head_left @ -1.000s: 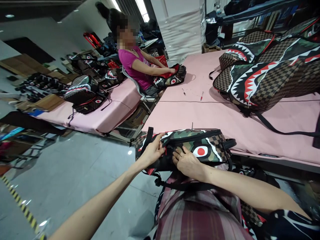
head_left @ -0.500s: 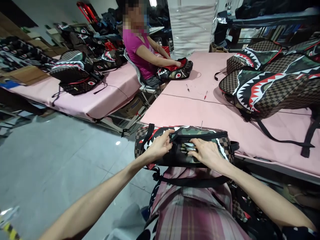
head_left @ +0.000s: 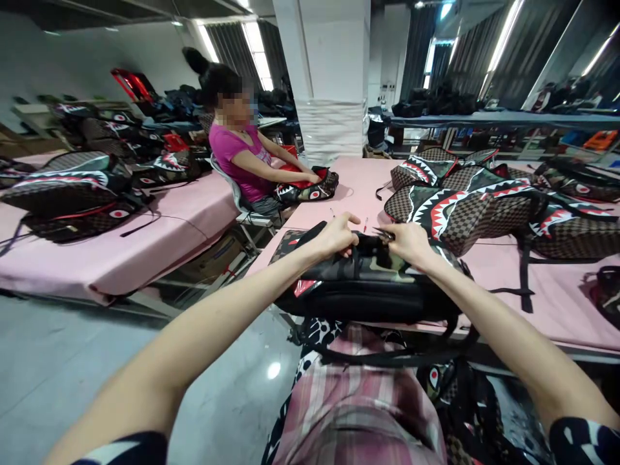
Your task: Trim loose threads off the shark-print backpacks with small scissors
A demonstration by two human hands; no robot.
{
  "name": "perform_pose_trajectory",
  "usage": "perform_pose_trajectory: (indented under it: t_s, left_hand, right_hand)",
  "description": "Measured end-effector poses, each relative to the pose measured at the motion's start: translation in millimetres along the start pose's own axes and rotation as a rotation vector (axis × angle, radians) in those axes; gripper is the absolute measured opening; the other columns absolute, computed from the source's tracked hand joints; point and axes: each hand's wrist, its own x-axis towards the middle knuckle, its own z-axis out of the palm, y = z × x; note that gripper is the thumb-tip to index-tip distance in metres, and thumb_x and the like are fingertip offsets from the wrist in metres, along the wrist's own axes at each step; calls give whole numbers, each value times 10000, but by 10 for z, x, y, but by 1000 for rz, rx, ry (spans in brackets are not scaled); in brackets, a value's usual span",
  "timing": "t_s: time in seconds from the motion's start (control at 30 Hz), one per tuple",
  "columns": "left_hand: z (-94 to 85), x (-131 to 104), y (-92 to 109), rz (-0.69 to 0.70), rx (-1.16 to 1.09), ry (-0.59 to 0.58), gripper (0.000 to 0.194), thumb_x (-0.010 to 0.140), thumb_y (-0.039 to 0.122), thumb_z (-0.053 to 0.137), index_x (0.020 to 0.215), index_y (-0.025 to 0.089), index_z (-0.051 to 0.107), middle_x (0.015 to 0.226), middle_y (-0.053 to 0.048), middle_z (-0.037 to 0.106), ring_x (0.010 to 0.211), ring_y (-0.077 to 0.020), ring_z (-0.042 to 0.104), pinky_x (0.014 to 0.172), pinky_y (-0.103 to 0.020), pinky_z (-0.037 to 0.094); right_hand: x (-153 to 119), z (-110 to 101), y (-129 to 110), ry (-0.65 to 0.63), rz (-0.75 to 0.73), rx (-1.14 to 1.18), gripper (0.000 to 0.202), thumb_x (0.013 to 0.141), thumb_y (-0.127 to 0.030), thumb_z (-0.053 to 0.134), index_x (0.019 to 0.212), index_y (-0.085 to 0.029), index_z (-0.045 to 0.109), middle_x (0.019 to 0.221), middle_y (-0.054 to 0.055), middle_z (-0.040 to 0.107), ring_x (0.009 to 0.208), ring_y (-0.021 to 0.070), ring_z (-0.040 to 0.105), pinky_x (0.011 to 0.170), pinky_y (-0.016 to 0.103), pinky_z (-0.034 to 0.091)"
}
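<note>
A backpack (head_left: pixel 358 300) with brown checks, camouflage and shark-mouth print lies across the near table edge, its black side towards me. My left hand (head_left: pixel 336 237) is closed at the black trim on its upper side, the index finger sticking out and the other fingers curled. What exactly they pinch is partly hidden. My right hand (head_left: pixel 409 244) grips small thread snips (head_left: pixel 382 234), blades pointing left over the top of the bag. Black straps (head_left: pixel 397 356) hang from the bag in front of my plaid apron.
Similar backpacks (head_left: pixel 460 206) are piled on the pink table (head_left: pixel 571 310) at right. A red pen (head_left: pixel 365 224) lies beyond my bag. Across the table, a seated co-worker (head_left: pixel 242 158) has both hands in another backpack (head_left: pixel 312 188). More bags (head_left: pixel 72 194) rest on the left table.
The backpack has tipped, showing more of its black side. Both hands have moved to its far upper edge, the snips with the right hand. My view has lifted and turned right.
</note>
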Motion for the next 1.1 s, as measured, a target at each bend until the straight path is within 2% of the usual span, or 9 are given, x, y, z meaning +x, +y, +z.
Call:
perform_pose_trajectory:
  t_s: [0.2, 0.33, 0.4, 0.57, 0.7, 0.83, 0.9, 1.0, 1.1]
  left_hand:
    - [-109, 319, 123, -30, -285, 388, 419, 656, 4, 483, 1054, 123, 435, 540, 75, 462, 365, -68, 469, 479, -250, 485]
    - [58, 177, -156, -30, -382, 506, 344, 690, 34, 461, 1012, 143, 409, 576, 82, 457, 430, -58, 513, 528, -233, 512]
    - [156, -43, -323, 14, -428, 531, 311, 698, 83, 503, 985, 158, 407, 576, 82, 475, 473, -74, 552, 544, -231, 519]
    - [188, -950, -607, 103, -402, 290, 252, 750, 343, 575, 901, 177, 461, 591, 40, 588, 546, -116, 605, 556, -236, 510]
    - [152, -1578, -764, -254, -461, -107, 334, 706, 460, 620, 738, 132, 570, 647, -66, 661, 554, -137, 617, 514, -221, 484]
    - [210, -1746, -853, -451, -808, -246, 560, 685, 589, 592, 969, 106, 583, 993, -180, 656, 849, -255, 654, 590, -297, 530]
    - [283, -1746, -886, -549, -930, -337, 612, 722, 650, 496, 967, 94, 572, 990, -203, 651, 859, -274, 652, 587, -326, 535]
    - [514, -1775, -939, -689, -1040, -256, 493, 799, 561, 451, 946, 100, 546, 892, -182, 671, 796, -256, 661, 616, -358, 537]
    - [848, -1825, -952, -778, -1159, -141, 192, 827, 269, 451, 861, 101, 538, 846, -161, 675, 785, -227, 665, 725, -371, 526]
  right_hand:
    - [877, -426, -219, 19, -94, -41, 308, 823, -324, 467, 992, -160, 664, 961, 133, 667, 927, 260, 596, 726, 306, 410]
    - [613, -143, -376, -168, -188, 197, 378, 865, -447, 422, 895, -162, 669, 853, 70, 672, 773, 173, 609, 632, 226, 385]
    - [306, 45, -383, -134, -217, 273, 308, 859, -420, 464, 864, -176, 652, 790, 32, 666, 725, 152, 600, 594, 211, 362]
    - [-348, 212, -351, -57, -350, 559, 252, 781, -389, 610, 916, -176, 614, 785, -6, 649, 684, 122, 583, 599, 198, 377]
    - [-681, 279, -448, 9, -476, 652, 185, 811, -321, 577, 902, -163, 606, 794, 12, 633, 678, 108, 573, 606, 198, 397]
    - [-993, 431, -620, 125, -701, 416, 195, 863, -180, 408, 893, -164, 600, 696, 6, 583, 574, 99, 508, 493, 222, 322]
    - [-1143, 506, -671, 184, -831, 283, 230, 876, -165, 366, 889, -164, 596, 676, 6, 573, 536, 100, 474, 471, 243, 293]
    - [-1358, 592, -613, 261, -919, 187, 244, 895, -150, 348, 879, -175, 590, 668, -1, 577, 500, 89, 440, 465, 249, 284]
    - [-1537, 638, -397, 293, -925, 179, 225, 892, -128, 370, 920, -181, 587, 688, -1, 607, 488, 81, 438, 464, 247, 283]
